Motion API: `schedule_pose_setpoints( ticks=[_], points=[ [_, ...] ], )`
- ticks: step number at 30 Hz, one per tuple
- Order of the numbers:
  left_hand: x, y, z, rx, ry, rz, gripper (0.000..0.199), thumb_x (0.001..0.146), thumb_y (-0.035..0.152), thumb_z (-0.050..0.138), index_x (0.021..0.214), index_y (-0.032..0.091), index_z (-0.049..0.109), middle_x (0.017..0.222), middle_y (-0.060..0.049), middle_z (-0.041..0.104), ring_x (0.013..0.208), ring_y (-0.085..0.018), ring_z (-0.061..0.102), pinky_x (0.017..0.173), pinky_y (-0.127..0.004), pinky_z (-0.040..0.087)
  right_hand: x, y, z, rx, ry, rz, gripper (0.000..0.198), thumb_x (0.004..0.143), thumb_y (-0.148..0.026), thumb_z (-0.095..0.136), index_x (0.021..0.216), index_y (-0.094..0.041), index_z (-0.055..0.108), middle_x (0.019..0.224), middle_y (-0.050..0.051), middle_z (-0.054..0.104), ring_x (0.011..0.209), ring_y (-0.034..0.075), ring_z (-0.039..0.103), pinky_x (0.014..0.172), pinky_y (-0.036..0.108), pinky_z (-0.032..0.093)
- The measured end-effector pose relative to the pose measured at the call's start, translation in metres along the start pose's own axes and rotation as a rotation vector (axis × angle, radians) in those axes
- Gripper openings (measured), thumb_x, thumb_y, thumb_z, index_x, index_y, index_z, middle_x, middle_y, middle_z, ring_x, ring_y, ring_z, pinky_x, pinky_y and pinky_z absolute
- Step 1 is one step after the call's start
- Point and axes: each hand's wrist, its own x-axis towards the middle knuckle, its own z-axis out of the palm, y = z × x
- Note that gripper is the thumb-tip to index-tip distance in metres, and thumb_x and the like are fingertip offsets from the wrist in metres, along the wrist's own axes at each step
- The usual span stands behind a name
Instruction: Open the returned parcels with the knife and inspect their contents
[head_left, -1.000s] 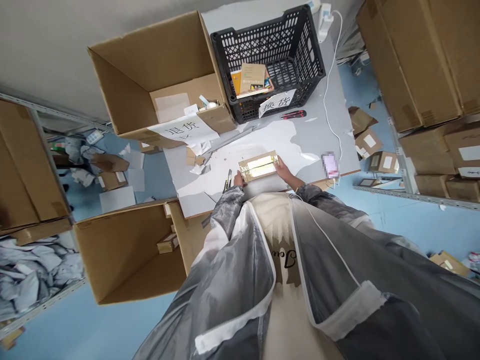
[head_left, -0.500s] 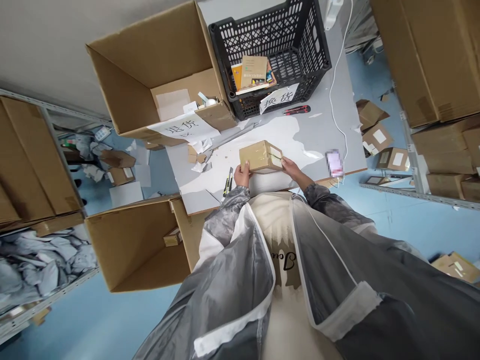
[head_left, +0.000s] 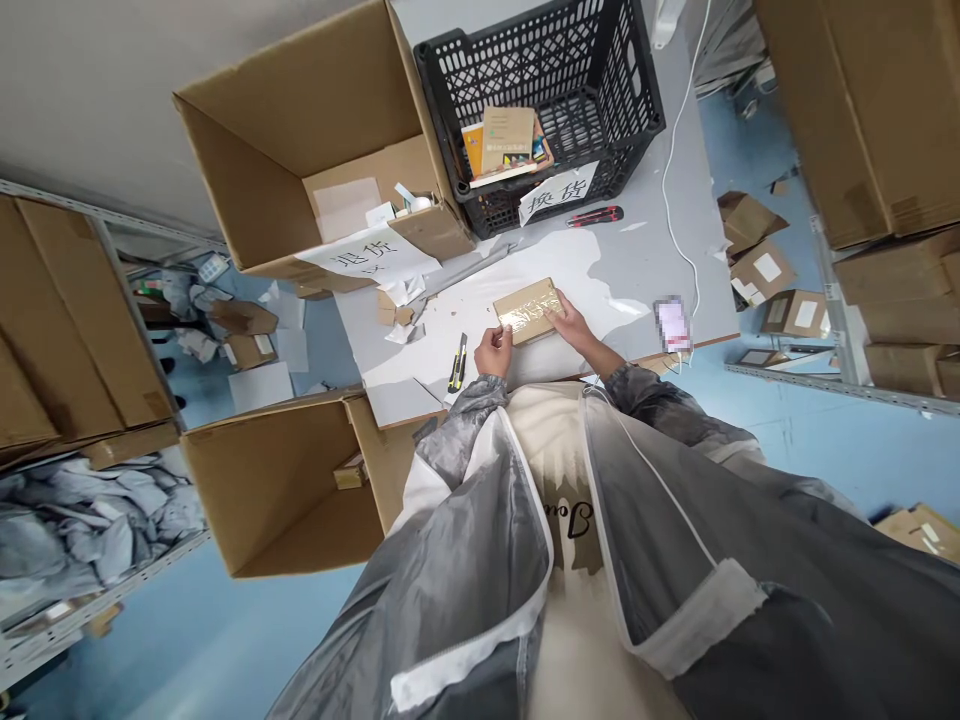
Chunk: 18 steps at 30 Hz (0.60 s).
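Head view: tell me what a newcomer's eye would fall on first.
Probably the big open cardboard box and, right beside it, the black crate, both at the table's far side with a handwritten paper sign on each front. Next, the glossy small box nearer the person, with the right hand on it and the left hand at its near-left corner.

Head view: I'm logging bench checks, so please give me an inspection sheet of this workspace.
Surface: grey table with white patches.
Things: box, glossy on top; whether it touches the table is unclear.
Clutter: scraps, yellow-black knife, red-black knife, phone.
Hands: right hand grips the box's right side; left hand is at its near left corner, grip unclear.
Cables: white cable runs along the table's right side to the phone.
Surroundings: open carton and black crate at the far side.
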Motion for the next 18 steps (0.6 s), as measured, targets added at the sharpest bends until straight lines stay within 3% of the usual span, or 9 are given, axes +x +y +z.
schedule_pose_setpoints(
  ticks=[4,8,10,13,18],
  points=[
    [0.018,-0.015,-0.003,-0.233,-0.064,-0.237,0.068,0.126,0.083,0.047,0.133,0.025,0.081,0.149,-0.019,0.085,0.142,-0.035,0.081,0.095,-0.042,0.074,-0.001,-0.004,-0.003,-0.019,-0.001,0.011,0.115,0.103,-0.088,0.081,0.196,-0.026,0.053,0.189,0.008,0.067,0.183,0.042,0.054,0.159,0.054,0.035],
    [0.029,-0.026,0.009,-0.251,-0.115,-0.506,0.064,0.118,0.086,0.06,0.131,0.026,0.081,0.14,-0.023,0.084,0.135,-0.037,0.082,0.091,-0.047,0.075,-0.004,-0.006,0.002,-0.028,-0.032,-0.022,0.116,0.105,-0.09,0.078,0.198,-0.027,0.049,0.189,0.008,0.066,0.186,0.041,0.051,0.16,0.055,0.032],
    [0.029,-0.027,0.019,-0.262,-0.146,-0.522,0.061,0.115,0.087,0.064,0.131,0.031,0.083,0.129,-0.02,0.086,0.125,-0.036,0.084,0.092,-0.049,0.075,-0.006,-0.007,0.007,-0.048,-0.05,-0.021,0.116,0.105,-0.091,0.076,0.198,-0.029,0.048,0.189,0.007,0.067,0.183,0.041,0.054,0.16,0.056,0.032],
    [0.025,-0.027,0.028,-0.312,-0.209,-0.492,0.067,0.113,0.093,0.061,0.137,0.034,0.084,0.129,-0.016,0.087,0.119,-0.033,0.085,0.1,-0.05,0.074,-0.01,-0.009,0.01,-0.049,-0.064,-0.009,0.113,0.104,-0.093,0.075,0.197,-0.032,0.05,0.188,0.005,0.067,0.181,0.04,0.057,0.16,0.057,0.034],
    [0.02,-0.035,0.003,-0.339,-0.142,-0.435,0.086,0.105,0.1,0.069,0.149,0.027,0.084,0.136,-0.022,0.084,0.118,-0.033,0.082,0.102,-0.054,0.076,-0.018,-0.005,-0.003,0.092,-0.044,0.033,0.102,0.11,-0.094,0.068,0.188,-0.029,0.063,0.186,0.008,0.071,0.183,0.036,0.055,0.156,0.058,0.041]
  ],
)
